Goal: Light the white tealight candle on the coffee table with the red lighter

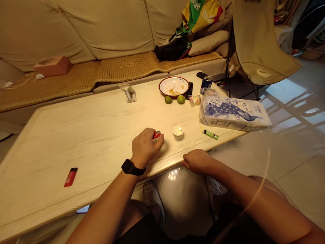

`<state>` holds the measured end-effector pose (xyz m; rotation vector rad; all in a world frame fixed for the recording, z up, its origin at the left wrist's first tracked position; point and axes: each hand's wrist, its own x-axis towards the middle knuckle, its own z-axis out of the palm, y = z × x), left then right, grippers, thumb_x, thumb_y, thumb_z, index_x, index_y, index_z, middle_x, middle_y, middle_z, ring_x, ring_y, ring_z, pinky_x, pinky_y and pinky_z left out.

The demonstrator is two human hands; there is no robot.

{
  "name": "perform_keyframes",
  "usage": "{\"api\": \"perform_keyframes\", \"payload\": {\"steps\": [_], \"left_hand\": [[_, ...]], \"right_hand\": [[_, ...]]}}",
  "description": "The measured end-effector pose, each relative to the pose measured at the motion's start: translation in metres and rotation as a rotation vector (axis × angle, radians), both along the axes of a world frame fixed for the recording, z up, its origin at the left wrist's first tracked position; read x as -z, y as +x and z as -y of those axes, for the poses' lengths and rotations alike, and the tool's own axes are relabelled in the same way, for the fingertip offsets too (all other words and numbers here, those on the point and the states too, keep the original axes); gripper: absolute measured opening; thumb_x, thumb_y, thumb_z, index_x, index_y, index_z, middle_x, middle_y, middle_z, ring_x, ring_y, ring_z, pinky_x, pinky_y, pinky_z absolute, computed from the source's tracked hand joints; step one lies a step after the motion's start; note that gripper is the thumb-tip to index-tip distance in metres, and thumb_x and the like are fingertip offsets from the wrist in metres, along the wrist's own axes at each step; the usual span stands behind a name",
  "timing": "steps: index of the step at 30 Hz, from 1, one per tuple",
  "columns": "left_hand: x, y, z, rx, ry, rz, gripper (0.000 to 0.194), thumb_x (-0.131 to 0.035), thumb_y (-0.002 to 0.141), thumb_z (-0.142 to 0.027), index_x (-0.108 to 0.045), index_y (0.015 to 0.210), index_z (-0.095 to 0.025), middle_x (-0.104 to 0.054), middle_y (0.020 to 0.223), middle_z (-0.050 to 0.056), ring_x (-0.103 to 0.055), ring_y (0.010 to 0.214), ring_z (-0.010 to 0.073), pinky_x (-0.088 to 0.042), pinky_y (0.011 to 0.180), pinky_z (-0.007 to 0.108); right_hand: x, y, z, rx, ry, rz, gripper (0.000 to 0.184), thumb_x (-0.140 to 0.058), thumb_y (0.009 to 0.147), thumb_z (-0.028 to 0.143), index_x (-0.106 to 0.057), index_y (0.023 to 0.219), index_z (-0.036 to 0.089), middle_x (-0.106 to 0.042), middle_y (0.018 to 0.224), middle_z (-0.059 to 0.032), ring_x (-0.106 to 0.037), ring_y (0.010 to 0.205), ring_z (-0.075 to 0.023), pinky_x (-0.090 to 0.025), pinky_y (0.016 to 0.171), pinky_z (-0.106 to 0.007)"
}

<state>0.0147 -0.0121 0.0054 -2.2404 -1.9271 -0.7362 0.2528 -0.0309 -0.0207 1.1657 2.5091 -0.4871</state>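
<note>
My left hand (145, 145), with a black watch on its wrist, is closed around a red lighter (156, 134) just above the table. Only the lighter's top end shows past my fingers. To the right of it stands a small white cup candle (178, 134) with a bright flame-like spot at its wick. My right hand (196, 161) is curled closed at the table's front edge, its palm side hidden. A green lighter (211, 134) lies beyond it to the right. Far to the left, another red lighter (70, 177) with a black end rests on the table (96, 135).
Toward the back are a red-rimmed plate (162, 88) with food scraps, two green limes (180, 99), a dark can (207, 82) and a white holder (129, 93). A large tissue pack (236, 112) overhangs the right end. Behind stand a sofa (114, 30) and folding chair (261, 44).
</note>
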Motion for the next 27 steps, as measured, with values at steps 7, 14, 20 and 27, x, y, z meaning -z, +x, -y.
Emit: {"api": "perform_keyframes", "payload": {"steps": [7,14,20,27], "left_hand": [[0.001,0.004,-0.002,0.02,-0.003,0.003,0.03,-0.051,0.094,-0.045,-0.054,0.075,-0.021,-0.062,0.075,0.003,-0.055,0.069,0.0178,-0.036,0.062,0.032],[0.005,0.008,-0.007,0.051,-0.011,-0.006,0.032,-0.05,0.095,-0.045,-0.057,0.076,-0.02,-0.061,0.075,0.003,-0.054,0.068,0.0175,-0.036,0.062,0.032],[0.009,0.009,-0.011,0.069,0.015,0.009,0.031,-0.052,0.094,-0.045,-0.058,0.076,-0.02,-0.061,0.074,0.003,-0.054,0.068,0.0168,-0.036,0.061,0.031],[0.012,0.01,-0.015,0.09,0.034,0.004,0.031,-0.053,0.095,-0.045,-0.059,0.078,-0.02,-0.061,0.075,0.003,-0.055,0.068,0.0172,-0.037,0.061,0.031]], "right_hand": [[-0.002,0.001,0.001,0.006,-0.001,-0.017,0.042,-0.044,0.101,0.044,-0.073,0.107,0.015,-0.077,0.101,-0.0161,-0.072,0.097,-0.0294,-0.051,0.081,-0.036],[-0.004,0.0,0.0,0.016,-0.027,-0.006,0.041,-0.044,0.101,0.044,-0.073,0.108,0.016,-0.077,0.103,-0.0157,-0.072,0.098,-0.0291,-0.05,0.081,-0.036],[-0.003,0.002,0.001,0.006,-0.02,-0.024,0.039,-0.045,0.102,0.044,-0.072,0.107,0.016,-0.077,0.103,-0.015,-0.072,0.098,-0.0281,-0.049,0.082,-0.035],[0.0,0.002,0.001,-0.014,0.005,-0.042,0.039,-0.044,0.102,0.043,-0.072,0.105,0.016,-0.077,0.1,-0.0141,-0.072,0.095,-0.0287,-0.05,0.078,-0.036]]}}
